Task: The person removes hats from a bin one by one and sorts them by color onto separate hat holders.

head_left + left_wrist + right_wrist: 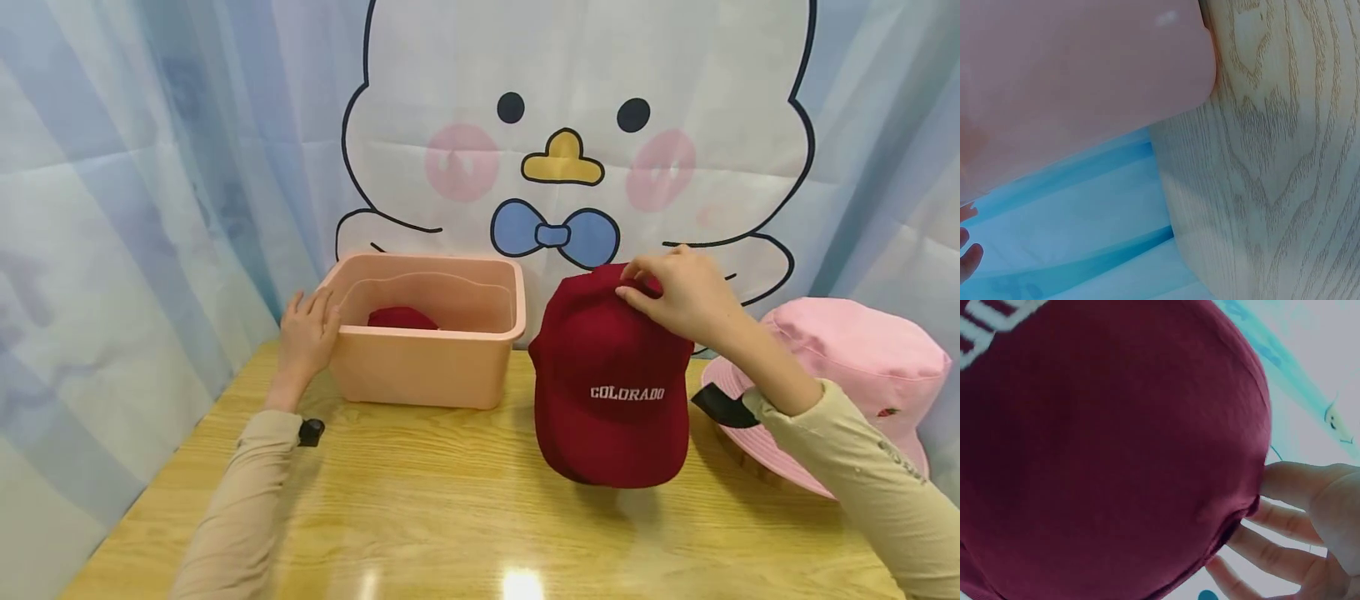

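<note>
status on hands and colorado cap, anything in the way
Right hand pinching Colorado cap, brim down. Left hand at peach bin. Nothing seen between cap and bin.

1 dark red fabric baseball cap with white lettering [611, 342], 1 pink cloth bucket hat [862, 346], 1 peach rectangular plastic bin [420, 371], 1 dark red piece [401, 317] showing inside, 2 hands [307, 335] [684, 290], 1 yellowish wood counter [420, 492].

Pale yellow, wood-grained worktop [420, 492], glossy, with bright reflections at its near side. At its right, a pink fabric bucket hat [862, 358] with a wide stitched brim and small strawberry motif [888, 412]. Behind, a blue-and-white fabric curtain [112, 250] bearing a white cartoon figure [577, 75] with a blue bow tie [553, 235].
</note>
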### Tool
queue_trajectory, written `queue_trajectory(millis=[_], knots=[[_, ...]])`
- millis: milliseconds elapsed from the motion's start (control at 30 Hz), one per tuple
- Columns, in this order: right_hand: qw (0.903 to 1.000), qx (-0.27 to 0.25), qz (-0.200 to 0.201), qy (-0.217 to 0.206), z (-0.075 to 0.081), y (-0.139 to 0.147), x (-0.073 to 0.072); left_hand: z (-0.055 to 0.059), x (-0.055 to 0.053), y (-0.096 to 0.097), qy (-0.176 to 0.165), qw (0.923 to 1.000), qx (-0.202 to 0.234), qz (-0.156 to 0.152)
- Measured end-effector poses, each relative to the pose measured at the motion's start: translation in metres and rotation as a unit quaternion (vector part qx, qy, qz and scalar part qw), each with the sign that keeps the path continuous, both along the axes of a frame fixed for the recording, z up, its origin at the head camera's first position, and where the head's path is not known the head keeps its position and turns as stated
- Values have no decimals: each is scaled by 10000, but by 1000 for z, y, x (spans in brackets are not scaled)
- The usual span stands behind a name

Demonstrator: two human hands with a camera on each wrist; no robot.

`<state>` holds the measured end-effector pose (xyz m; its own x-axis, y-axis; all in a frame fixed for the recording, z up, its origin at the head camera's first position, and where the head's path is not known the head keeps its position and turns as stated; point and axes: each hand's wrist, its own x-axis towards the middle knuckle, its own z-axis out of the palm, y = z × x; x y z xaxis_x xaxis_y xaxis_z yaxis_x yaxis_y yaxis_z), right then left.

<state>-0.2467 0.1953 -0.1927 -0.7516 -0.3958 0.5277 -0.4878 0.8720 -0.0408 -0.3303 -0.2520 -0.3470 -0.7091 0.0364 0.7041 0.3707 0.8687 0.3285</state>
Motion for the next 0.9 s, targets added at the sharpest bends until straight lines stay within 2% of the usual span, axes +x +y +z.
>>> queue_trajectory(millis=[200, 333, 433, 533, 667, 767, 900], knots=[[9997, 138, 66, -180, -11, 4, 9, 2, 0, -3, -3, 10000, -24, 41], [9997, 142, 114, 151, -7, 4, 7, 2, -1, -4, -38, 9999, -86, 43], [9979, -67, 213, 607, -1, 2, -1, 1, -1, -4, -53, 9999, -150, 26], [9925, -513, 306, 1070, 10, 0, -14, 0, -2, -3, -47, 9998, -202, 20], [9833, -1032, 411, 1442, 24, -1, -34, 0, -1, -2, -88, 9998, -153, 25], [9844, -1007, 429, 1381, 23, 0, -46, 0, 0, -2, -171, 9998, -84, 47], [9960, -421, 366, 704, 5, 4, -48, 1, 0, -1, -233, 9997, -82, 90]])
